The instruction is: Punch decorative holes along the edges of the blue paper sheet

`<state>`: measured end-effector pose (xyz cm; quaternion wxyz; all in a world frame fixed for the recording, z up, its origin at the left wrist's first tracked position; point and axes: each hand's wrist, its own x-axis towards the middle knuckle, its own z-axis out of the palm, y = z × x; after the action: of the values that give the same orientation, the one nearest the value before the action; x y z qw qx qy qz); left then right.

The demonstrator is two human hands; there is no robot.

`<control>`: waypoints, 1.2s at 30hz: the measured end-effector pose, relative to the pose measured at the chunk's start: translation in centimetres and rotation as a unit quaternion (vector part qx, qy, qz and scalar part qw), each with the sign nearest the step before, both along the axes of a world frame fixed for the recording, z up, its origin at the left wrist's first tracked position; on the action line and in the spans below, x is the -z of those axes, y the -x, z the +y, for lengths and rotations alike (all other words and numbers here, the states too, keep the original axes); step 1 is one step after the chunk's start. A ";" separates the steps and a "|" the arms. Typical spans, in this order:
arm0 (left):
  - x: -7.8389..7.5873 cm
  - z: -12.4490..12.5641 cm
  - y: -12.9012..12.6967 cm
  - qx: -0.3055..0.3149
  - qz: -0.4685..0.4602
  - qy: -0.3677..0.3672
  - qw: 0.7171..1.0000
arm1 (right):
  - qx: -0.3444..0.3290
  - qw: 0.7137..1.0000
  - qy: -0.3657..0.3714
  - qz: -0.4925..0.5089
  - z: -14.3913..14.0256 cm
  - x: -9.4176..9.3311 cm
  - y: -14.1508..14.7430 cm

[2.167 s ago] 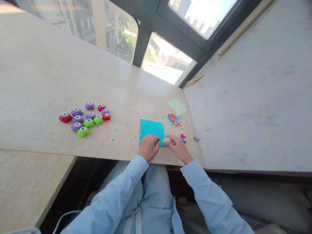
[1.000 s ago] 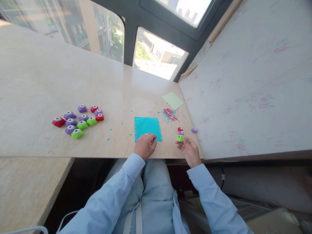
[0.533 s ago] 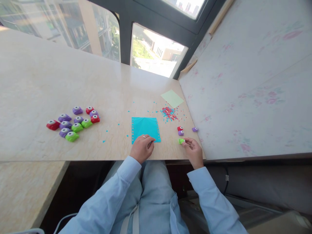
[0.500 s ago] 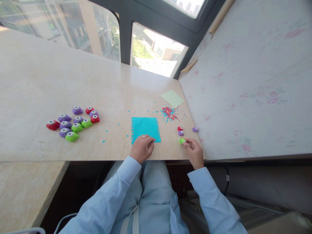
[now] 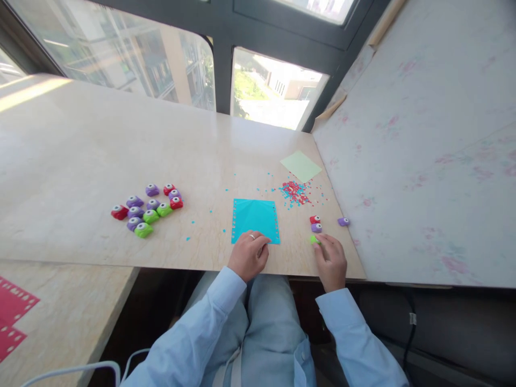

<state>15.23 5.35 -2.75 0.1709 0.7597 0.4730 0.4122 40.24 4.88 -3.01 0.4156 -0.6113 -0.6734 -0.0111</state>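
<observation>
A square of blue paper (image 5: pixel 255 217) lies on the table, with small holes punched along its left and right edges. My left hand (image 5: pixel 249 257) rests over its lower edge, fingers curled together in a pinch; what they hold, if anything, is hidden. My right hand (image 5: pixel 332 262) has thumb and fingers closed on a small green craft punch (image 5: pixel 314 239), low at the tabletop. Just beyond it sit a purple punch (image 5: pixel 316 228) and a red punch (image 5: pixel 315 219), close together. Another purple punch (image 5: pixel 343 221) stands farther right, by the wall.
Blue and red paper confetti (image 5: pixel 296 192) is heaped behind the punches, with stray bits scattered leftward. A pale green sheet (image 5: pixel 301 166) lies at the back. Several more punches (image 5: pixel 151 216) cluster on the left. Red punched paper (image 5: pixel 14 303) lies on a lower left surface.
The head view has shifted left, so everything appears farther right. The green punch's slotted side faced me before; now it is turned and nearer the purple punch. My left hand stays at the paper.
</observation>
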 end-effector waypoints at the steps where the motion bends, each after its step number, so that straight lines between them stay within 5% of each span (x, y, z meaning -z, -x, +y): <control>1: -0.1 0.0 0.0 0.001 -0.013 -0.003 1.000 | 0.011 1.000 -0.016 -0.005 -0.2 0.1 0.1; 8: -0.7 -1.7 1.6 -0.066 -0.119 -0.033 0.990 | 0.077 0.992 -0.095 -0.022 -2.6 1.6 0.5; 12: -1.0 -3.2 5.7 -0.192 -0.146 -0.018 0.970 | 0.096 0.990 -0.095 -0.048 -3.2 3.1 0.3; 16: -1.1 -4.3 11.8 -0.440 -0.170 0.034 0.881 | 0.081 0.986 -0.104 -0.100 -3.2 3.6 0.0; 19: -1.0 -5.0 15.9 -0.532 -0.160 0.050 0.830 | 0.063 0.984 -0.114 -0.119 -3.0 3.5 -0.2; 24: -0.8 -5.2 18.6 -0.521 -0.056 0.071 0.849 | 0.065 0.982 -0.123 -0.131 -2.8 3.5 -0.3; 29: -0.6 -4.5 17.9 -0.488 0.034 0.088 0.868 | 0.064 0.982 -0.117 -0.134 -2.8 3.3 -0.1; 36: -0.6 -3.7 17.0 -0.462 0.028 0.088 0.882 | 0.057 0.982 -0.117 -0.135 -2.7 2.5 0.5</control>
<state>-1.77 1.63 -2.11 0.0136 0.4481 0.8094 0.3792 39.76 2.15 -5.54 0.3880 -0.5890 -0.6812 -0.1962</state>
